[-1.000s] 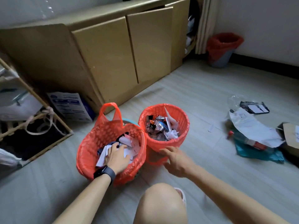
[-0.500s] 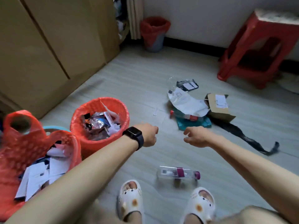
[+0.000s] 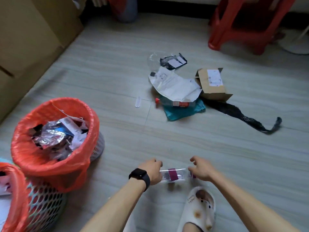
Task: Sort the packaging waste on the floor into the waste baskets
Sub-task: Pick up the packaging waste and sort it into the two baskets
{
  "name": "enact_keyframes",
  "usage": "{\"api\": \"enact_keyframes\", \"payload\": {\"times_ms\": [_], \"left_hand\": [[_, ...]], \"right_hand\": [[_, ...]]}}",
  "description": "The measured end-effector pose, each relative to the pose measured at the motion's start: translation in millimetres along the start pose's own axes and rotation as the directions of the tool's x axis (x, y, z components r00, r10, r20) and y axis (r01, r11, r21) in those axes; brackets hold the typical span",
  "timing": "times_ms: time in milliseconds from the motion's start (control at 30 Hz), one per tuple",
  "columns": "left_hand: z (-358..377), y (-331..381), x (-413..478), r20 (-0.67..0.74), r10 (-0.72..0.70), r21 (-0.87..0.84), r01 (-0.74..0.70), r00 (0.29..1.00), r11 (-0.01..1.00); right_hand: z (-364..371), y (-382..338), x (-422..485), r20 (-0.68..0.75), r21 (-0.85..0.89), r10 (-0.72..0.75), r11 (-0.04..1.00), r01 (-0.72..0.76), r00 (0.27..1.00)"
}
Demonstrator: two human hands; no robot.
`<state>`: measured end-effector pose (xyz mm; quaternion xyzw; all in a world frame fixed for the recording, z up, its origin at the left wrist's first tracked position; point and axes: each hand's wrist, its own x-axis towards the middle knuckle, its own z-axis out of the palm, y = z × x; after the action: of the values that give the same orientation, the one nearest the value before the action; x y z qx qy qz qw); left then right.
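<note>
Clear bottle (image 3: 173, 175), magenta label, lies on the floor just ahead of the slipper (image 3: 199, 210). Half a second back it lay untouched, with both hands in the air; now both are down on it. Left hand (image 3: 151, 170): grip curled round the base end. Right hand (image 3: 199, 169): fingers half bent over the cap end, hold unclear. Likely the next item sorted.

Count: two red-lined bins, the foil basket (image 3: 93, 118) and the paper basket (image 3: 15, 173). The pile beyond has one mailer (image 3: 173, 86), one cardboard box (image 3: 212, 87), one teal bag (image 3: 184, 112) and one black strip (image 3: 242, 114).
</note>
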<state>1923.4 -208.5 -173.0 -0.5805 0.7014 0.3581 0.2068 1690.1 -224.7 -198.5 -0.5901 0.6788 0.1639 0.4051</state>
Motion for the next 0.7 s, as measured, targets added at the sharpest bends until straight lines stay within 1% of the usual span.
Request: {"api": "enact_keyframes", "payload": {"times_ms": [133, 267, 367, 433, 500, 533, 600, 700], "left_hand": [[-6, -13, 43, 0.019, -0.034, -0.056, 0.035, 0.999, 0.998], [-20, -27, 92, 0.014, -0.082, -0.049, 0.083, 0.997, 0.995], [-31, -33, 128, -0.056, -0.106, -0.05, 0.103, 0.993, 0.993], [-38, -33, 149, -0.15, -0.095, -0.059, 0.087, 0.984, 0.995], [-46, -31, 164, -0.248, -0.066, -0.041, 0.057, 0.967, 0.998], [-49, -32, 175, -0.273, -0.056, -0.031, 0.05, 0.96, 0.998], [-52, -34, 189, -0.269, -0.052, -0.009, 0.051, 0.962, 0.999], [-52, -37, 195, -0.266, -0.027, 0.05, 0.042, 0.964, 0.998]], "right_hand": [[-6, 3, 41, -0.047, 0.082, 0.024, 0.996, -0.02, 0.999], [-20, 0, 87, -0.123, 0.112, 0.047, 0.993, -0.033, 0.991], [-36, -8, 125, -0.192, 0.063, 0.034, 0.998, -0.022, 0.981], [-48, -17, 148, -0.257, 0.036, 0.006, 0.999, 0.004, 0.966], [-59, -31, 168, -0.352, -0.011, -0.067, 0.998, 0.067, 0.933], [-64, -37, 181, -0.383, -0.047, -0.108, 0.994, 0.098, 0.917], [-70, -48, 200, -0.406, -0.121, -0.173, 0.983, 0.135, 0.897], [-70, -60, 209, -0.449, -0.229, -0.233, 0.963, 0.141, 0.863]]}}
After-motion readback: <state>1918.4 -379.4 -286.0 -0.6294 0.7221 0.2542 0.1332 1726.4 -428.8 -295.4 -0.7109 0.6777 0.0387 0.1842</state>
